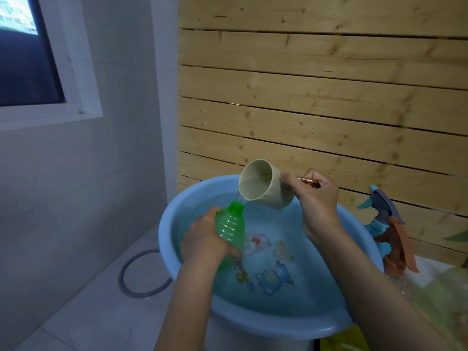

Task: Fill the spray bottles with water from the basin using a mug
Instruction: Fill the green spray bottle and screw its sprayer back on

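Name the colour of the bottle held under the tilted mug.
The bottle is translucent green, threaded neck included; the head view, the only one, shows it clearly.

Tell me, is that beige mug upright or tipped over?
Tipped. The mug lies almost on its side in the right hand, and a thin stream of water runs from its lip into the green bottle.

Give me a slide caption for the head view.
Right hand tips beige mug into green bottle held by left hand over blue basin.

2 spray bottles (393,259) right of basin (253,323)
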